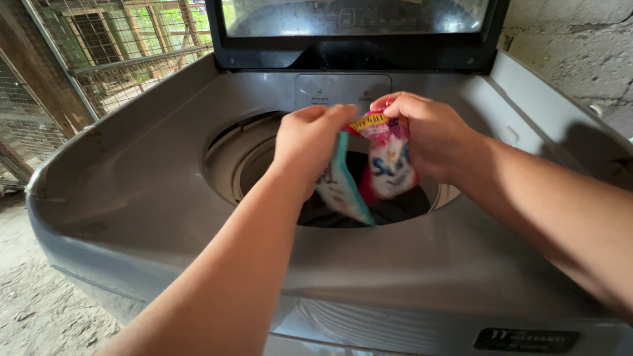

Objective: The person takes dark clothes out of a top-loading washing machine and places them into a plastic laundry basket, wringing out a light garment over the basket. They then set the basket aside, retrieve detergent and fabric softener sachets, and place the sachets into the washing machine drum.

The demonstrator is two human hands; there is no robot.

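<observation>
Head view, my read: wire mesh fence (125, 46) far left of hands. My left hand (310, 148) pinches teal sachet (343, 188); just right, my right hand (428, 135) grips pink-and-white detergent sachet (389, 161) by top. Both sachets hang over drum opening (264, 165) of grey top-load washing machine (132, 198), raised lid (356, 33) beyond hands.

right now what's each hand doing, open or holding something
Left hand: closed on the teal sachet, over the washing machine drum.
Right hand: closed on the top of the pink and white sachet.
</observation>
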